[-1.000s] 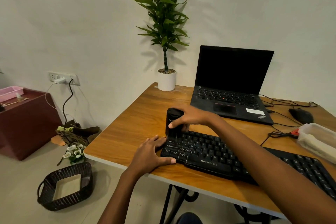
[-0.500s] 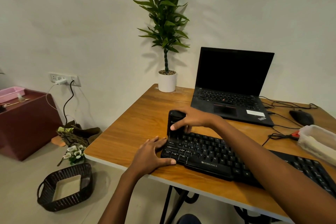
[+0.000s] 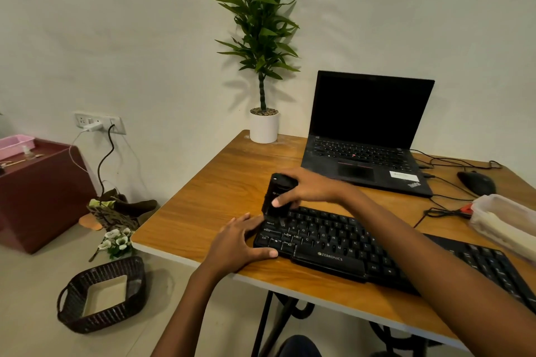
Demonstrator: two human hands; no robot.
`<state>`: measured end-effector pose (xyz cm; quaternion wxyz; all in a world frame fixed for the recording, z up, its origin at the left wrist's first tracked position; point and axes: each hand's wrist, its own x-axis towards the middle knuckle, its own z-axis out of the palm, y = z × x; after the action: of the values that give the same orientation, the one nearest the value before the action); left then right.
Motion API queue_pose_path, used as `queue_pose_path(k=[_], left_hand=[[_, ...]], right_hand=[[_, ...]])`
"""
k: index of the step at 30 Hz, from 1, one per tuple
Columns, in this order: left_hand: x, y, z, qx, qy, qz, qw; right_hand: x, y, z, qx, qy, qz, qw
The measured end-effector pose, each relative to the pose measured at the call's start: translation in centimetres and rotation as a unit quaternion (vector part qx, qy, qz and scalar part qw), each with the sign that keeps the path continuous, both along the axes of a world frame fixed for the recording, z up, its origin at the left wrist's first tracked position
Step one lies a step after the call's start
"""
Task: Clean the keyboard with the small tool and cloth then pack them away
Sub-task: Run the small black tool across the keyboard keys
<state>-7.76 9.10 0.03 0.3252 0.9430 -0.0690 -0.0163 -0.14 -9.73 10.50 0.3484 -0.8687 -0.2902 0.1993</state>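
Where the small tool (image 3: pixel 280 193) stands: upright at the upper-left corner of the keyboard (image 3: pixel 333 249), near the centre of the frame, with its lower end on the keys.
Right hand (image 3: pixel 311 187): comes in from the lower right; its fingers are curled round the black tool from behind, and the thumb presses on the tool's front face.
Left hand (image 3: pixel 236 243): lies flat on the counter (image 3: pixel 197 206) at the keyboard's left end; fingers (image 3: pixel 246 219) are straight and slightly apart, holding nothing, with the thumb against the keyboard's lower-left corner.
Keyboard: black, marked ZEBRONICS, slanting along the counter's near edge toward the lower right.
Laptop (image 3: pixel 368 130): open with a dark screen, above the keyboard, right of centre.
Potted plant (image 3: pixel 264 127): white pot at the counter's far corner, upper centre.
Mouse (image 3: pixel 477 182): black, at the right edge.
Plastic container (image 3: pixel 504 220): translucent, just below the mouse.
Basket (image 3: pixel 101 295): dark and woven, on the floor at lower left.
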Motion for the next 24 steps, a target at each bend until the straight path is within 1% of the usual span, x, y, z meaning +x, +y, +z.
queue_pose_path(k=[1, 2, 3, 5, 6, 7, 8, 10, 12, 14, 15, 18, 19, 22, 24], left_hand=[[-0.1, 0.0, 0.1, -0.002, 0.001, -0.001, 1.0], [-0.1, 0.0, 0.2, -0.001, 0.004, -0.002, 1.0], [-0.1, -0.1, 0.2, 0.002, 0.004, -0.003, 1.0], [-0.1, -0.2, 0.1, 0.011, 0.0, -0.006, 1.0], [-0.1, -0.2, 0.0, 0.012, 0.0, -0.005, 1.0], [0.0, -0.1, 0.0, 0.012, -0.001, -0.006, 1.0], [0.0, -0.1, 0.0, 0.009, -0.001, -0.005, 1.0], [0.0, 0.0, -0.1, 0.006, -0.003, -0.004, 1.0], [0.1, 0.0, -0.2, 0.008, -0.003, -0.006, 1.0], [0.2, 0.0, -0.2, 0.008, 0.001, -0.008, 1.0], [0.2, -0.1, -0.2, 0.008, 0.0, -0.01, 1.0], [0.3, 0.2, -0.4, 0.004, -0.005, -0.013, 1.0], [0.3, 0.2, -0.5, 0.002, -0.006, -0.012, 1.0], [0.3, 0.1, -0.4, 0.0, -0.005, -0.005, 1.0], [0.2, 0.0, -0.2, -0.002, -0.001, -0.008, 1.0]], right_hand=[[-0.1, 0.1, -0.4, 0.018, -0.005, -0.005, 1.0], [0.0, -0.1, -0.2, 0.007, 0.003, -0.014, 1.0], [0.1, -0.5, 0.4, -0.029, 0.02, -0.023, 0.999], [0.2, -1.2, 2.0, -0.139, 0.048, -0.029, 0.989], [0.2, -1.2, 2.6, -0.182, 0.046, -0.026, 0.982], [0.1, -1.0, 2.9, -0.199, 0.04, -0.02, 0.979], [-0.1, -0.7, 2.7, -0.188, 0.032, -0.011, 0.982], [-0.4, -0.2, 1.5, -0.123, 0.013, 0.001, 0.992], [-0.5, -0.5, 0.6, -0.059, -0.009, -0.02, 0.998], [-0.6, -1.6, 0.5, -0.022, -0.016, -0.057, 0.998], [-0.7, -2.2, 0.6, -0.018, -0.005, -0.064, 0.998], [-1.5, -3.3, 0.3, -0.005, 0.054, -0.042, 0.998], [-1.6, -3.4, 0.1, 0.007, 0.051, -0.049, 0.997], [-1.7, -3.6, -0.2, 0.023, -0.013, -0.086, 0.996], [-1.6, -3.5, -0.1, 0.021, 0.014, -0.065, 0.998]])
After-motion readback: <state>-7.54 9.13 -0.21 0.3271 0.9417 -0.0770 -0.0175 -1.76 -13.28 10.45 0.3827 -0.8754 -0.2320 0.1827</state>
